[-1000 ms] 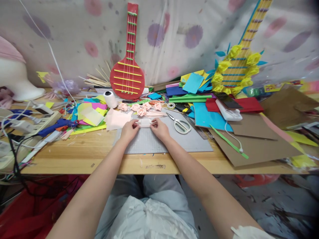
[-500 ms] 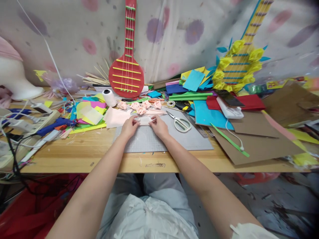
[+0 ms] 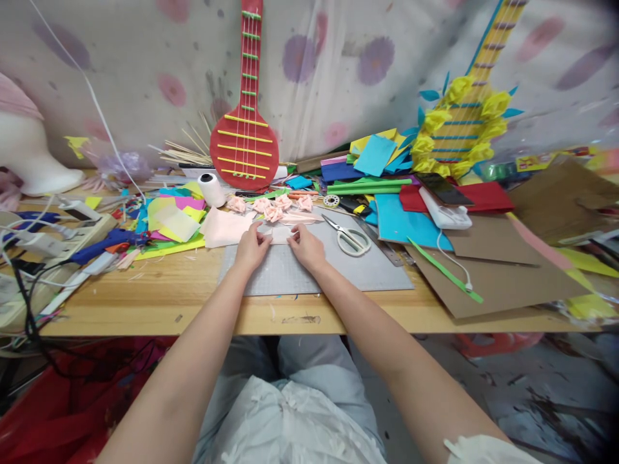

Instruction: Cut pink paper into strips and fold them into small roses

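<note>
Over the grey cutting mat (image 3: 285, 277), a small pale pink strip of crepe paper (image 3: 279, 236) spans the gap between my hands. My left hand (image 3: 253, 247) pinches its left end between thumb and fingers. The right end is pinched by my right hand (image 3: 307, 247). Just beyond my fingers lie several pink paper flowers (image 3: 273, 207). A larger pink paper sheet (image 3: 225, 229) rests to the left of my left hand. Scissors with pale handles (image 3: 353, 241) lie to the right of my right hand.
A white thread spool (image 3: 211, 190) stands behind the pink sheet. A red paper lute (image 3: 245, 145) and a flowered yellow one (image 3: 457, 138) lean at the back. Brown cardboard (image 3: 512, 283) covers the right side. Left are a blue glue gun (image 3: 104, 245) and a power strip (image 3: 91, 232).
My left fingers have shifted very slightly along the paper strip. Both hands keep their pinch, and the things around them stay put.
</note>
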`<state>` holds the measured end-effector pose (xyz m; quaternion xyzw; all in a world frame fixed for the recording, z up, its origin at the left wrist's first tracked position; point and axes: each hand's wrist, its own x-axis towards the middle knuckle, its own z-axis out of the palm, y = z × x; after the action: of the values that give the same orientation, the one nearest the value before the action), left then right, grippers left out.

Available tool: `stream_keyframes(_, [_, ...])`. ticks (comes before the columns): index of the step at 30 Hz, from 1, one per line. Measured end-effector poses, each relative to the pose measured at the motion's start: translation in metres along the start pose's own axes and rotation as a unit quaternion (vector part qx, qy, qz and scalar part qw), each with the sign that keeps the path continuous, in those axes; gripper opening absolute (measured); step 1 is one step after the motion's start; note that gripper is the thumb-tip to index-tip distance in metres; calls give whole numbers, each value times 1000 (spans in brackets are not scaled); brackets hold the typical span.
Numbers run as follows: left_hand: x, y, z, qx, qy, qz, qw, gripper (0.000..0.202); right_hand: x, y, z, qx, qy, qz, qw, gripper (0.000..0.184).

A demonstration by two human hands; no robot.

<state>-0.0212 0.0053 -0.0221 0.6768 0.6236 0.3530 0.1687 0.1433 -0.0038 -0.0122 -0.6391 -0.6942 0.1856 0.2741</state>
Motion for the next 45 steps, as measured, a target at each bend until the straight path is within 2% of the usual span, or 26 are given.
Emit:
stream_keyframes(4, [-1, 3, 0, 21, 3, 6, 1000, 56, -2, -2, 0, -44, 7, -28, 999, 23])
stream_keyframes(15, [-9, 22, -3, 190, 11, 52, 980, 58, -3, -2, 4, -104, 15, -57, 993, 21])
stream_keyframes(22, [-8, 21, -2, 201, 13, 47, 978, 57, -5, 0, 5, -144, 13, -101, 984, 20])
stream_keyframes(32, [-6, 22, -1, 216, 8, 14, 976, 50, -5, -1, 5, -154, -11, -91, 984, 24])
stream_keyframes(36, [-6, 22, -1, 217, 8, 26, 976, 42, -5, -3, 4, -170, -20, -83, 982, 26])
stream_keyframes(39, [-6, 20, -2, 226, 5, 42, 973, 27, -6, -6, 3, -186, -24, -81, 979, 26])
stream_keyframes(42, [-6, 19, -2, 254, 1, 82, 964, 12, -7, -8, 3, -201, -26, -81, 976, 26])
stream_keyframes(45, [-5, 18, -1, 265, 2, 114, 958, 10, -7, -9, 3, -209, -23, -75, 975, 26])
